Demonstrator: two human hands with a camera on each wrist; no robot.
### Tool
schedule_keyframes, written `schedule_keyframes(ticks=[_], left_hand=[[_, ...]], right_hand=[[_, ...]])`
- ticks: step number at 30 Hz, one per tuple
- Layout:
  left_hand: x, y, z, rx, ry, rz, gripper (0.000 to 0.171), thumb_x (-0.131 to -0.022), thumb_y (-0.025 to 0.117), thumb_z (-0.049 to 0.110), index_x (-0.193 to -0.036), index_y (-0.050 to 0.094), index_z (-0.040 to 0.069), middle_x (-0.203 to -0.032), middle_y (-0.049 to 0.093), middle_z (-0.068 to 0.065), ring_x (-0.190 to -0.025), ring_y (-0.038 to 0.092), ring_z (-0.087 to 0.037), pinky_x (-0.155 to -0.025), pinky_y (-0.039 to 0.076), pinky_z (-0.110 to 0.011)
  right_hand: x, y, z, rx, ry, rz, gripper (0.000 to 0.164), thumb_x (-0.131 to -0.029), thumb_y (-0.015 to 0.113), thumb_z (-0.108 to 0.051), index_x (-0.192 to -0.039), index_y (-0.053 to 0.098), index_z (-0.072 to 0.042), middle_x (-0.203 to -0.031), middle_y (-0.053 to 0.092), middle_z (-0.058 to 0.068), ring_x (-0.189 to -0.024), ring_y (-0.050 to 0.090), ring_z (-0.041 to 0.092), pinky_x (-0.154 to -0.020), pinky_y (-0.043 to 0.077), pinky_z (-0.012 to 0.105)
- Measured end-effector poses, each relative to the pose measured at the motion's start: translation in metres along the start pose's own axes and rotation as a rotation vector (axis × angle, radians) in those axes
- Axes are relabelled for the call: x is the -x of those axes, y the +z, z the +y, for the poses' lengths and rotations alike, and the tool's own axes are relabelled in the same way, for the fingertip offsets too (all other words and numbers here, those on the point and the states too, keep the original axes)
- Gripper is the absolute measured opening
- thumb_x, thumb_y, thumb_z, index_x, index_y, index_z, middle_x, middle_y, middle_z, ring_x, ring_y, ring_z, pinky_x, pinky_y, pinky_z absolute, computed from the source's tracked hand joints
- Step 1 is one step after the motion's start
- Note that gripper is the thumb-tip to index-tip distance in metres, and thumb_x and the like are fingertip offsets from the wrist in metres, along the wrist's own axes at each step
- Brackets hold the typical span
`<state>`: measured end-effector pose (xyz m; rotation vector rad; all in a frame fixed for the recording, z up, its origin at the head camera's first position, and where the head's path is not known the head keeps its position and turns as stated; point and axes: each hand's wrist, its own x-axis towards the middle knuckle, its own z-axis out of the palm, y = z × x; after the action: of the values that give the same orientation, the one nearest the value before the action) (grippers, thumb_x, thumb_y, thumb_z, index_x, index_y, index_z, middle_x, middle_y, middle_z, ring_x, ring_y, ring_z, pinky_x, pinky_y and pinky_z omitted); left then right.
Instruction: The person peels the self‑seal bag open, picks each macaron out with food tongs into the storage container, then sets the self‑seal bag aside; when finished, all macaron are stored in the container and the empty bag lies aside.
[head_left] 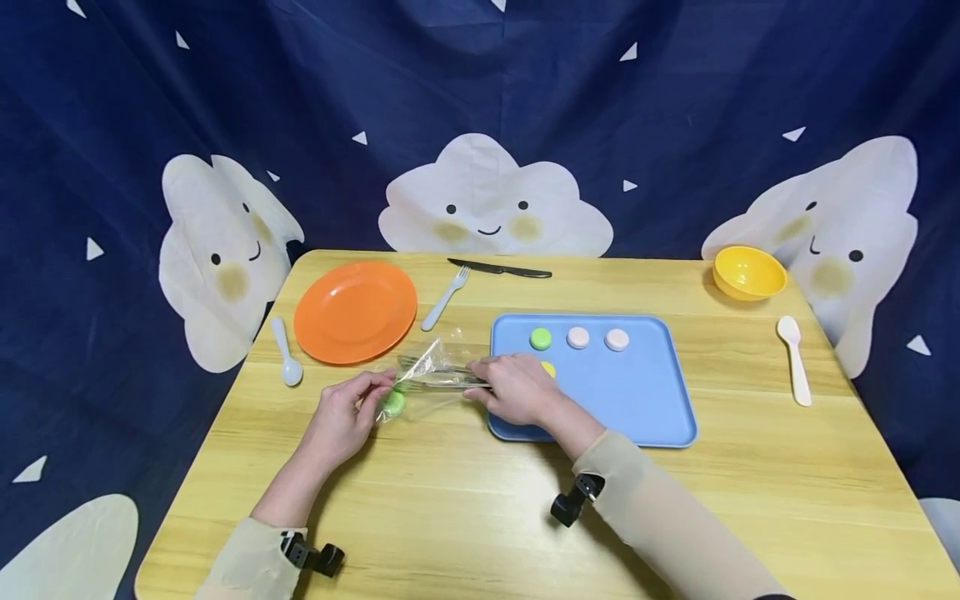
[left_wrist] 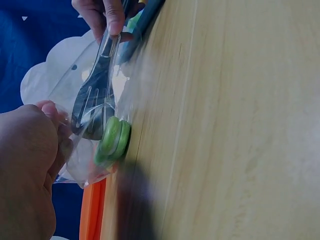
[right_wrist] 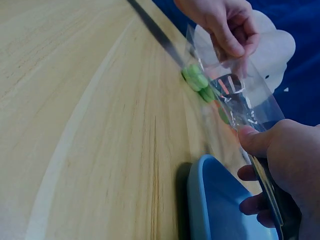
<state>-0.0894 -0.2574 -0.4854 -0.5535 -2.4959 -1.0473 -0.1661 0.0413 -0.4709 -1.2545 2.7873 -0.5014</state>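
My left hand (head_left: 341,417) pinches the edge of a clear plastic bag (left_wrist: 65,85) above the table's left half. In my right hand (head_left: 519,388) is a pair of metal tongs (head_left: 453,379), gripped by the handles, with their slotted ends inside the bag. A green macaron (left_wrist: 115,140) lies low in the bag, just beyond the tong tips in the left wrist view. The right wrist view shows the green macaron (right_wrist: 195,77) through the plastic, below my left fingers. My right hand is over the left edge of a blue tray (head_left: 622,400).
On the tray sit a green macaron (head_left: 540,338), two pink macarons (head_left: 577,337) and a partly hidden yellow macaron (head_left: 549,368). Around it are an orange plate (head_left: 356,312), white fork (head_left: 446,298), black knife (head_left: 498,268), yellow bowl (head_left: 750,273), left spoon (head_left: 287,354) and right spoon (head_left: 795,358).
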Motion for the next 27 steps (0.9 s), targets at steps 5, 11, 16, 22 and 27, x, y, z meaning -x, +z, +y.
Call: schedule_keyframes(ticks=[5,11,16,22,27], left_hand=[[0.0,0.001,-0.004,0.072,-0.002,0.003,0.015,-0.095,0.069,-0.015,-0.099,0.069,-0.001,-0.118,0.077,-0.014,-0.11,0.074,-0.032,-0.094,0.054,-0.016],[0.003,0.003,-0.01,0.152,-0.01,0.073,0.018,-0.094,0.068,-0.017,-0.096,0.069,0.0,-0.11,0.078,-0.016,-0.102,0.076,-0.035,-0.081,0.056,-0.011],[0.005,0.005,-0.011,0.207,0.016,0.088,0.018,-0.095,0.065,-0.02,-0.097,0.068,-0.002,-0.11,0.077,-0.02,-0.103,0.076,-0.036,-0.086,0.059,-0.019],[0.005,0.007,-0.011,0.236,0.031,0.113,0.019,-0.092,0.067,-0.021,-0.099,0.07,-0.003,-0.111,0.077,-0.021,-0.106,0.075,-0.038,-0.092,0.059,-0.025],[0.01,0.013,-0.011,0.25,0.005,0.113,0.017,-0.092,0.068,-0.02,-0.098,0.069,-0.004,-0.111,0.077,-0.019,-0.105,0.075,-0.037,-0.092,0.059,-0.026]], right_hand=[[-0.005,0.001,-0.002,0.001,-0.032,-0.009,0.034,-0.104,0.069,-0.045,-0.116,0.073,-0.014,-0.104,0.072,-0.001,-0.075,0.065,0.019,-0.06,0.051,0.039],[-0.007,-0.003,-0.003,0.01,-0.042,-0.025,0.043,-0.103,0.069,-0.047,-0.131,0.072,-0.014,-0.116,0.073,0.0,-0.089,0.072,0.024,-0.07,0.058,0.043],[0.005,-0.016,0.002,-0.013,-0.017,-0.032,0.05,-0.1,0.073,-0.046,-0.136,0.071,-0.011,-0.13,0.072,0.007,-0.105,0.073,0.028,-0.081,0.061,0.047],[0.02,-0.026,0.011,-0.068,-0.056,0.002,0.045,-0.097,0.078,-0.042,-0.132,0.075,-0.012,-0.128,0.074,0.004,-0.104,0.075,0.024,-0.074,0.062,0.043],[0.019,-0.021,0.012,-0.073,-0.122,-0.042,0.045,-0.099,0.075,-0.043,-0.133,0.075,-0.014,-0.13,0.074,0.002,-0.114,0.072,0.022,-0.086,0.062,0.043]])
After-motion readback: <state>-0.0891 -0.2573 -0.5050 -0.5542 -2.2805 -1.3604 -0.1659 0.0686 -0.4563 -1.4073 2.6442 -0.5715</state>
